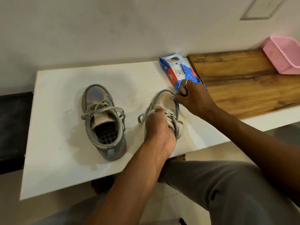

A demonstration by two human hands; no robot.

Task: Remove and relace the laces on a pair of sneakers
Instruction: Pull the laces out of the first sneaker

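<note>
Grey trouser cloth covers the person's knee (219, 184) nearest the camera, below both forearms. Just beyond it starts the white table (56, 159), and on it the left hand (158, 132) clamps down over the rear half of the right-side sneaker (164, 101): the palm covers the collar and tongue, and the fingers (159, 111) curl closed around the upper together with strands of its lace (170, 114). One loop of that lace sticks out to the left of the knuckles, and another hangs down to the right of the wrist. The shoe's toe points away, clear of the left hand's fingertips.

Past those fingertips, at the front eyelets, the right hand (193, 98) pinches the lace between thumb and forefinger, the other fingers folded tight; a ring (187, 81) shows on one of them. The pinch sits right against the toe cap, on its far right side.

Well to the left of both hands stands the second sneaker (103, 120), touched by neither, laced loosely, its opening facing the camera and its perforated insole (107, 134) visible.

Beyond the right hand's knuckles lies a blue wipes packet (177, 70), partly hidden by that hand. To its right runs a wooden board (235, 75), and at its far end sits a pink basket (284, 56).
</note>
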